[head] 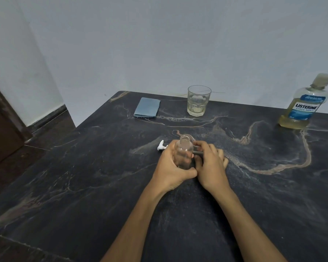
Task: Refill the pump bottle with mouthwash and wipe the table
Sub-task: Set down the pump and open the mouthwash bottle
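Observation:
A small clear pump bottle [183, 152] stands upright on the dark marble table [83, 186] with its mouth open and no pump on it. My left hand [171, 167] grips the bottle's body. The white pump head [162, 145] lies on the table just behind my left hand, and its thin tube [198, 152] runs to the right behind the bottle. My right hand [210, 165] pinches that tube beside the bottle. A mouthwash bottle [304, 104] with yellowish liquid stands capped at the far right. A folded blue cloth [147, 107] lies at the back.
A drinking glass [198, 101] with a little yellowish liquid stands at the back, right of the cloth. The table meets a pale wall behind. Its left edge drops to a dark floor beside a brown door frame [0, 125].

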Demonstrator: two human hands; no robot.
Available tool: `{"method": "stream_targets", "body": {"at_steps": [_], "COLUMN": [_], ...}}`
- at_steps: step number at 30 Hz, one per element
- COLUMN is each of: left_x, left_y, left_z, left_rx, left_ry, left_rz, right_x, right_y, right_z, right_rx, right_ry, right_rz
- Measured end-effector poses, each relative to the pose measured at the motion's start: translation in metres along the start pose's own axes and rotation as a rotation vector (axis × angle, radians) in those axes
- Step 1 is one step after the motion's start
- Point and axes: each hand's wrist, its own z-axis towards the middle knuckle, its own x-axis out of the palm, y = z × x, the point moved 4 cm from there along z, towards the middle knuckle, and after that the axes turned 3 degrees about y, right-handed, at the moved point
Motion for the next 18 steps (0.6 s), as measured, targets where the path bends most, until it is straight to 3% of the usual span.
{"method": "stream_targets", "body": {"at_steps": [12,18], "left_x": [0.000,-0.007], "left_y": [-0.014,-0.033], "left_z": [-0.006,-0.029], "left_rx": [0.072,0.159], "left_ry": [-0.048,-0.167], "left_rz": [0.029,0.254], "right_x": [-0.007,-0.019], "right_y": [0.005,0.007], "right_z": [-0.002,-0.018], "right_rx": [0.009,-0.018], "right_ry": [0.026,0.028], "right_rz": [0.001,0.095]}}
